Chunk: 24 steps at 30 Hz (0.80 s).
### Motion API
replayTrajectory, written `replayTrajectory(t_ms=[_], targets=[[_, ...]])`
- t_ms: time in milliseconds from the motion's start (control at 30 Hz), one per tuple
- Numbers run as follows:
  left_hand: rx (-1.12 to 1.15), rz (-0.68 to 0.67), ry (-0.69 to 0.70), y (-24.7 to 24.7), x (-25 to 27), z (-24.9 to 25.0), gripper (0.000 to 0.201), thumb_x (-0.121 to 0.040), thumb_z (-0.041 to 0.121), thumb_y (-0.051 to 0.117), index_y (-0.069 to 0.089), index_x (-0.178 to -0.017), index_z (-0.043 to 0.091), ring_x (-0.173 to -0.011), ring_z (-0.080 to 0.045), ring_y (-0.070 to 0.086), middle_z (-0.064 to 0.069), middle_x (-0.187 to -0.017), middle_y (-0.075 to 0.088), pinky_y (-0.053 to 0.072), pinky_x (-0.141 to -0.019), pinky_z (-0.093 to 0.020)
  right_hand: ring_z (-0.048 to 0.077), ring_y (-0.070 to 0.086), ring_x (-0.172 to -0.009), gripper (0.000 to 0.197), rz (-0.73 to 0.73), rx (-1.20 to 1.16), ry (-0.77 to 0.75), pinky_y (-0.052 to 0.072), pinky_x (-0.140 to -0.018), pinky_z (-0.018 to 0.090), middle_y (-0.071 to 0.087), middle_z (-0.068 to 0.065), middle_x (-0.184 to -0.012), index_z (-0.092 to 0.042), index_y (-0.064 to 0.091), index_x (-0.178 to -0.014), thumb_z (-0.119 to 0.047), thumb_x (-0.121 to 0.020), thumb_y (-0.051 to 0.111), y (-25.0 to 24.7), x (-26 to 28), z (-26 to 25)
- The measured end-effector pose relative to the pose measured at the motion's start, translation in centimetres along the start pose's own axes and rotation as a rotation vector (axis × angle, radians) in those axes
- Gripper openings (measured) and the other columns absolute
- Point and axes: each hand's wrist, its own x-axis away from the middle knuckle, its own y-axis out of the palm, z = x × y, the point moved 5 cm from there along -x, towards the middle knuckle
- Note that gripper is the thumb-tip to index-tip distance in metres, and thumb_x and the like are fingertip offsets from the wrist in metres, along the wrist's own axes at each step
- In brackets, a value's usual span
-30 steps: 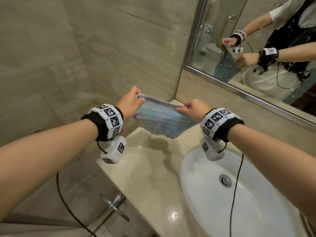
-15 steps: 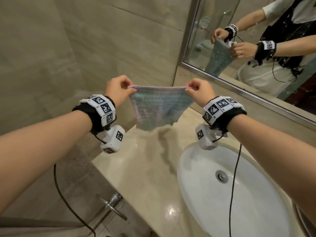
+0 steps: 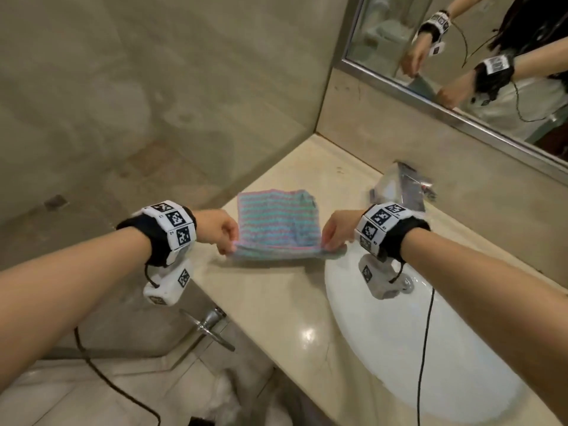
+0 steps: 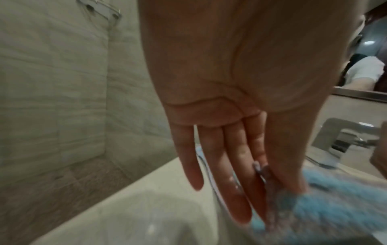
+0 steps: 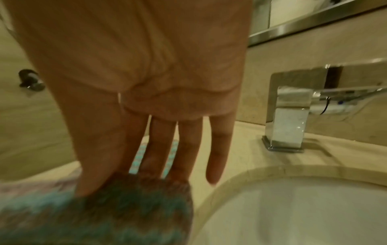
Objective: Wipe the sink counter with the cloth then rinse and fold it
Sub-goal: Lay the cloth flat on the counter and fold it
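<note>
The striped blue and pink woven cloth (image 3: pixel 276 224) is laid on the beige stone counter (image 3: pixel 276 302), middle of the frame. Its near corners are pinched by the left hand (image 3: pixel 219 230) and right hand (image 3: pixel 336 232). If one grip is lost, the fold could be spoiled, or a corner dropped into the white round sink (image 3: pixel 415 348).

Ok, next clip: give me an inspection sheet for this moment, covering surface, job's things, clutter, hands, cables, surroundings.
Surface: glossy beige stone counter, white oval basin set into it.
Job's things: striped blue-and-pink knitted cloth, far part lying on the counter, near edge lifted.
Clutter: nothing seen.
Hands: left hand pinches the cloth's near left corner; right hand pinches the near right corner.
Cables: black cable hangs from the right wrist across the basin; another trails from the left.
Surroundings: square chrome tap, metal-framed mirror, tiled wall.
</note>
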Motion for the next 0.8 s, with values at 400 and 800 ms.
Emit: replayTrajectory(t_ms=[400,800], targets=[[0.144,0.315,-0.099,-1.8,-2.7,-3.4,0.023,-0.084,0.011,0.066,0.052,-0.067,0.02,-0.042,-0.002,0.054,-0.002,-0.061,0.058,0.041,-0.041,-0.01,0.022,0.056,-0.089,0.023,0.388,-0.07,0.045,0.037,-0.074,0.024,0.065,0.01,-0.097,-0.007,0.069,-0.104,-0.021,-0.087,0.061,-1.7,-3.7,0.0],[0.239,0.629,-0.237,-5.1,-5.8,-3.3,0.017,-0.084,0.016,0.065,0.067,-0.094,0.002,-0.083,-0.029,0.065,-0.019,-0.09,0.069,0.047,-0.075,-0.029,0.028,0.061,-0.104,0.019,0.538,-0.299,0.129,0.037,-0.074,0.022,0.069,0.014,-0.107,-0.007,0.07,-0.1,-0.017,-0.088,0.059,-4.6,-8.3,1.0]])
